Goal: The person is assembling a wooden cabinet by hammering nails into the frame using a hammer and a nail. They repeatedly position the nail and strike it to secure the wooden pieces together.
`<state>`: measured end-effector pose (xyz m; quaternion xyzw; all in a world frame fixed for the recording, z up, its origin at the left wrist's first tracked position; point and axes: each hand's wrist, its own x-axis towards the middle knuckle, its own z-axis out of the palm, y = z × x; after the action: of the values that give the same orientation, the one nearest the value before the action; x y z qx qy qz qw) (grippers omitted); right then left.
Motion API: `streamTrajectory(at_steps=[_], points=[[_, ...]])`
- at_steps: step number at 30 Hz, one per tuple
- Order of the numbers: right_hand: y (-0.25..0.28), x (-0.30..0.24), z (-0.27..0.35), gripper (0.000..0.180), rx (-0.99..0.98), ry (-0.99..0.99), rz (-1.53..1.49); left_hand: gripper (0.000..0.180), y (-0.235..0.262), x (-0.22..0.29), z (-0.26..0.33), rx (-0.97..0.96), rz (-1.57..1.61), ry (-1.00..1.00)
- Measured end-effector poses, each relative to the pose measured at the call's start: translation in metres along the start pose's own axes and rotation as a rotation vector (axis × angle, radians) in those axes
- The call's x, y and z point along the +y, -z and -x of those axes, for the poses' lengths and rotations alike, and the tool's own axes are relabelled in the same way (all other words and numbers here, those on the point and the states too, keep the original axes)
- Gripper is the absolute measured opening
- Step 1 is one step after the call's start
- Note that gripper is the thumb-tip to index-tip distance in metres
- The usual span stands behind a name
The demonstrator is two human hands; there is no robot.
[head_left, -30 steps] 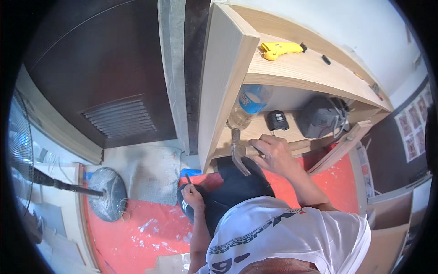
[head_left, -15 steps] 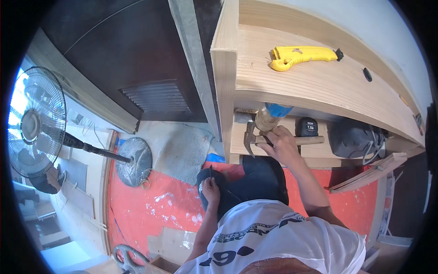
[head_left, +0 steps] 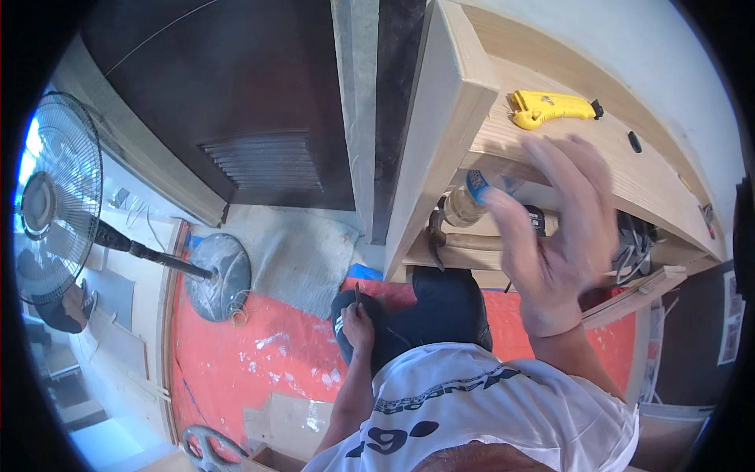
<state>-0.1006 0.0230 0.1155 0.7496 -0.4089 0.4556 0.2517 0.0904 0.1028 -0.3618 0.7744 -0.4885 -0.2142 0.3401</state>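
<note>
My right hand (head_left: 562, 236) is raised in front of the wooden shelf unit (head_left: 448, 102), fingers spread and slightly blurred, with nothing visible in it. Behind it on the lower shelf lies a claw hammer (head_left: 475, 242), its handle partly covered by the hand. Beside the hammer head is a clear bottle with a blue label (head_left: 462, 208). A black tape measure (head_left: 535, 219) shows partly behind my fingers. On the top board rests a yellow utility knife (head_left: 550, 108). Over my left knee, my left hand (head_left: 359, 329) is closed on a thin dark stick-like object (head_left: 357, 294).
A small black piece (head_left: 635, 141) lies on the top board. Dark cables or a bag (head_left: 635, 240) fill the shelf's right end. A standing fan (head_left: 59, 197) is at left, its round base (head_left: 219, 275) by a grey mat (head_left: 303, 256). Red sheeting (head_left: 259, 338) covers the floor.
My right hand has let go of the hammer handle and lifted up toward the top board, its fingers opening. The hammer stays on the lower shelf. The view has shifted slightly.
</note>
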Motion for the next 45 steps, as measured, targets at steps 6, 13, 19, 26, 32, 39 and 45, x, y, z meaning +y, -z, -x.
streamTrajectory(at_steps=[6, 13, 19, 26, 32, 39, 45], points=[[-0.026, -0.007, -0.008, 0.037, 0.000, -0.098, 0.033, 0.020, 0.003, -0.011, -0.004, -0.030, -0.023, 0.002], [-0.017, -0.009, -0.011, 0.031, -0.073, -0.162, 0.021, 0.019, 0.003, -0.011, -0.008, -0.101, -0.050, 0.078], [-0.018, 0.000, -0.005, 0.032, -0.036, -0.112, -0.040, 0.021, 0.008, -0.010, -0.010, -0.071, -0.085, 0.015], [-0.016, 0.002, -0.002, 0.038, -0.066, -0.071, -0.063, 0.022, 0.006, -0.016, -0.012, -0.099, -0.124, 0.019], [-0.019, 0.007, 0.004, 0.045, -0.052, -0.013, -0.066, 0.023, 0.003, -0.009, -0.012, -0.103, -0.141, 0.013], [-0.015, 0.006, 0.008, 0.044, -0.063, -0.007, 0.001, 0.022, -0.005, -0.008, -0.012, -0.147, -0.154, 0.079], [-0.018, 0.014, 0.008, 0.038, -0.028, 0.052, -0.019, 0.024, -0.008, -0.010, -0.014, -0.192, -0.160, 0.084]])
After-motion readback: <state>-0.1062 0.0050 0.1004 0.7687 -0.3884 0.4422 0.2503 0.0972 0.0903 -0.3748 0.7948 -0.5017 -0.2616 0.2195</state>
